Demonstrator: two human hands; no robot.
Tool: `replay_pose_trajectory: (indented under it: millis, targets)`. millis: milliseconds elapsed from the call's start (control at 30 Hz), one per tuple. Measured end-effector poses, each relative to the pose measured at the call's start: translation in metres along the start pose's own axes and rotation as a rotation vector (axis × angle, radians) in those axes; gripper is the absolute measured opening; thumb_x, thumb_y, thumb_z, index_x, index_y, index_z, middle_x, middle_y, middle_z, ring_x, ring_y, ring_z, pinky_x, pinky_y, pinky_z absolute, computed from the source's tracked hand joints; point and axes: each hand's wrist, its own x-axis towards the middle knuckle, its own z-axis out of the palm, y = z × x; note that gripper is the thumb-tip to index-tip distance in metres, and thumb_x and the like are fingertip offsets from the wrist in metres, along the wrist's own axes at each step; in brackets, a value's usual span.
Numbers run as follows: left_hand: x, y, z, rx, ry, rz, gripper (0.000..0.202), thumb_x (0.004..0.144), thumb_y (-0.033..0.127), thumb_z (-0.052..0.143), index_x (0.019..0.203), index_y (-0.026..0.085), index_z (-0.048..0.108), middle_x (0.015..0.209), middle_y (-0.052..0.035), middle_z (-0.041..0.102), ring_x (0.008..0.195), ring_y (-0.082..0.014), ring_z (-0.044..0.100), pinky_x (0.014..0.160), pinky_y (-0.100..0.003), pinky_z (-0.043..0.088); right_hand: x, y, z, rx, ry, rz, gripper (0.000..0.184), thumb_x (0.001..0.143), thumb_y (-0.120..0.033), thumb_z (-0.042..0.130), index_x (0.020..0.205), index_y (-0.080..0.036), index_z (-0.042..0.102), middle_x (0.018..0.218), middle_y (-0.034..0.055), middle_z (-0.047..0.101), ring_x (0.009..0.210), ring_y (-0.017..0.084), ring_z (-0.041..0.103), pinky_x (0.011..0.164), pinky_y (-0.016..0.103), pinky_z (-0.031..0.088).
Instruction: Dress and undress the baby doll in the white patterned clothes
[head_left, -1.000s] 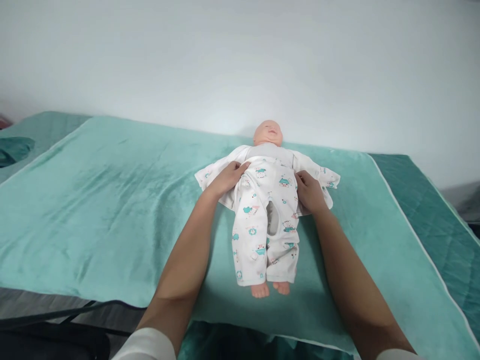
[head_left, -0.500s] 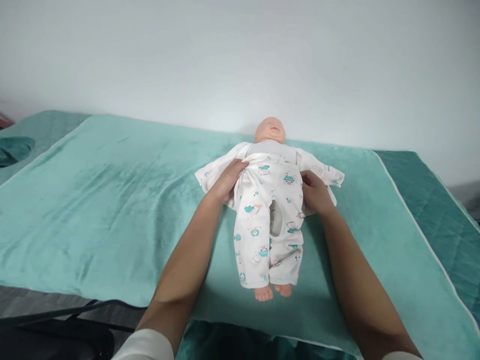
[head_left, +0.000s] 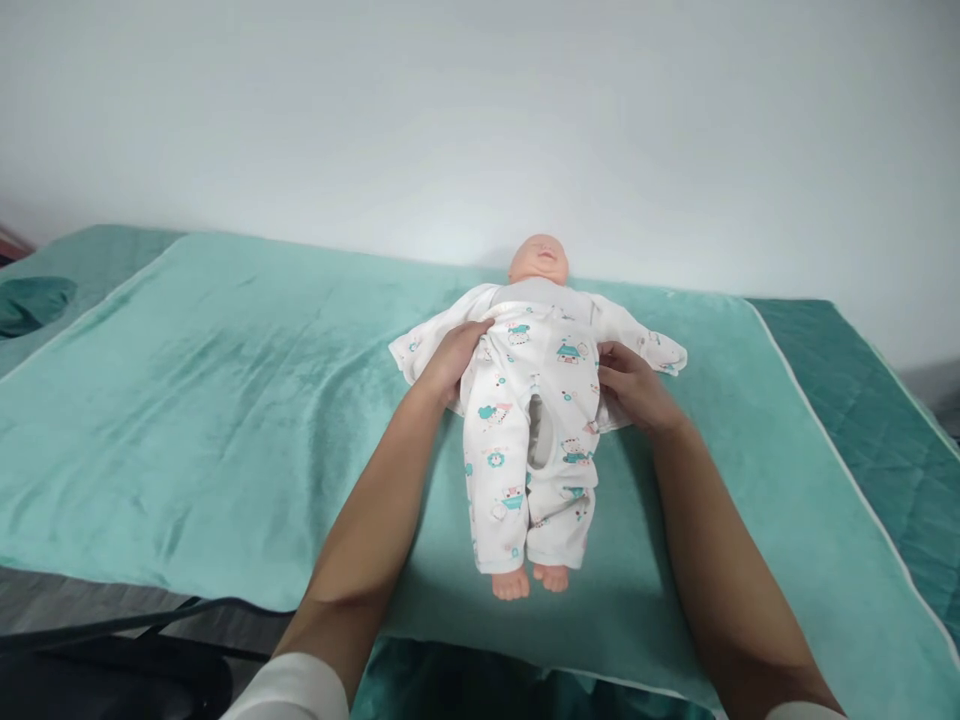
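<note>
Doll: lies on its back on the light green cover (head_left: 225, 420), right of the middle of the view; the doll's head (head_left: 538, 260) is close to the pale wall (head_left: 480, 120), its bare feet (head_left: 511, 583) toward the person.
Trousers: the white printed trousers (head_left: 506, 400) cover both legs and reach up over the grey torso (head_left: 531, 291), with an opening between the legs.
Jacket: the white jacket (head_left: 450, 322) lies under the torso, sleeves spread to both sides.
Left hand: the left hand (head_left: 459, 362) is at the waist, thumb along the trousers' edge; whether its fingers pinch cloth cannot be told.
Right hand: the right hand (head_left: 636, 386) touches the opposite hip, fingers bent against the trousers' side; their grip cannot be told.
Right edge: a darker quilted cover (head_left: 847, 420) shows beyond the light one.
</note>
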Motion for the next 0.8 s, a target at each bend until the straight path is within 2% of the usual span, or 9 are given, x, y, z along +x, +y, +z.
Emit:
replay_pose_trajectory:
  millis: [167, 367, 533, 667, 800]
  targets:
    - [-0.004, 0.002, 0.001, -0.091, -0.022, -0.005, 0.043, 0.075, 0.056, 0.078, 0.093, 0.017, 0.077, 0.094, -0.0093, 0.079, 0.092, -0.0292, 0.073, 0.084, -0.04, 0.055, 0.002, 0.008, -0.005, 0.005, -0.039, -0.001, 0.022, 0.076, -0.041, 0.081, 0.078, -0.023, 0.068, 0.069, -0.0028, 0.059, 0.066, 0.014, 0.054, 0.064, 0.028, 0.045]
    - [-0.004, 0.002, -0.005, -0.161, -0.143, -0.064, 0.042, 0.076, 0.054, 0.079, 0.097, 0.018, 0.077, 0.099, -0.0103, 0.079, 0.098, -0.0295, 0.073, 0.087, -0.041, 0.057, 0.001, 0.001, -0.002, 0.203, 0.037, 0.029, 0.023, 0.068, -0.034, 0.088, 0.079, -0.024, 0.071, 0.074, -0.0035, 0.065, 0.066, 0.011, 0.056, 0.063, 0.025, 0.046]
    - [0.0, 0.0, -0.013, -0.188, -0.148, -0.05, 0.034, 0.074, 0.043, 0.08, 0.097, 0.018, 0.078, 0.099, -0.009, 0.08, 0.102, -0.0312, 0.072, 0.09, -0.042, 0.058, 0.0, -0.004, -0.002, 0.242, 0.044, 0.043, 0.026, 0.067, -0.033, 0.09, 0.085, -0.024, 0.073, 0.075, -0.0032, 0.066, 0.065, 0.011, 0.057, 0.061, 0.025, 0.048]
    - [0.0, 0.0, -0.018, -0.258, -0.17, -0.062, 0.029, 0.071, 0.034, 0.08, 0.093, 0.016, 0.079, 0.092, -0.0071, 0.08, 0.097, -0.0296, 0.074, 0.085, -0.037, 0.058, 0.0, -0.003, -0.004, 0.259, 0.013, 0.052, 0.028, 0.069, -0.037, 0.09, 0.088, -0.025, 0.075, 0.079, -0.0021, 0.069, 0.067, 0.012, 0.06, 0.064, 0.026, 0.051]
    - [-0.001, 0.001, -0.019, -0.291, -0.195, -0.075, 0.022, 0.07, 0.028, 0.079, 0.085, 0.013, 0.079, 0.084, -0.0069, 0.08, 0.084, -0.0256, 0.075, 0.075, -0.032, 0.056, 0.0, -0.003, -0.004, 0.237, -0.022, 0.081, 0.03, 0.066, -0.037, 0.092, 0.087, -0.024, 0.076, 0.082, -0.0011, 0.07, 0.07, 0.012, 0.06, 0.065, 0.026, 0.051]
